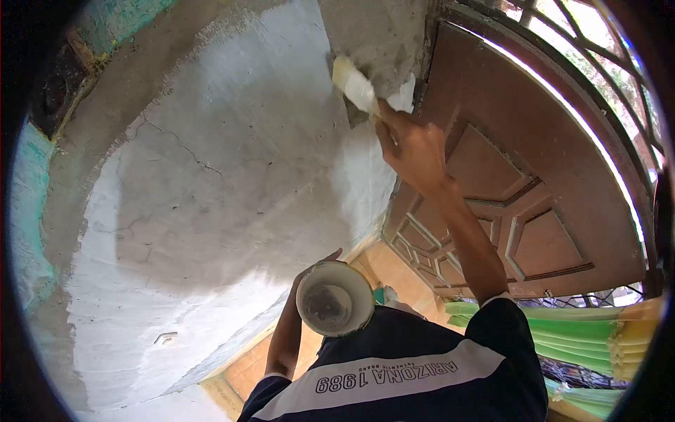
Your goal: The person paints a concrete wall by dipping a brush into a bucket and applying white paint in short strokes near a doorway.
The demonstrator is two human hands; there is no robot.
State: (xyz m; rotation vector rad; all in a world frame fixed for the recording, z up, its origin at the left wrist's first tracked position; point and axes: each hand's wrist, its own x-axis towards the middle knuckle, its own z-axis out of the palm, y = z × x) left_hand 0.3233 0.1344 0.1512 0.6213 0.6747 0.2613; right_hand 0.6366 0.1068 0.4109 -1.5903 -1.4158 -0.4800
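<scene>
My right hand (pixel 416 151) is raised to the upper part of the wall, its fingers closed around the handle of a wide paintbrush (pixel 356 87). The pale, wet-looking bristles touch or nearly touch the wall (pixel 232 155), beside a grey strip of bare plaster near the door frame. At chest height my left hand (pixel 298 278) holds a small round bucket (pixel 370 301) from its outer side. Whitish liquid (pixel 330 302) shows at its bottom. Much of the left hand is hidden behind the bucket. White coating covers much of the wall, with fine cracks showing.
A brown panelled door (pixel 548 141) stands close on the right, below a barred window (pixel 598 42). Green and yellow curtains (pixel 562 334) hang lower right. Orange floor tiles (pixel 246 369) lie below. Turquoise paint (pixel 31 211) edges the wall at left.
</scene>
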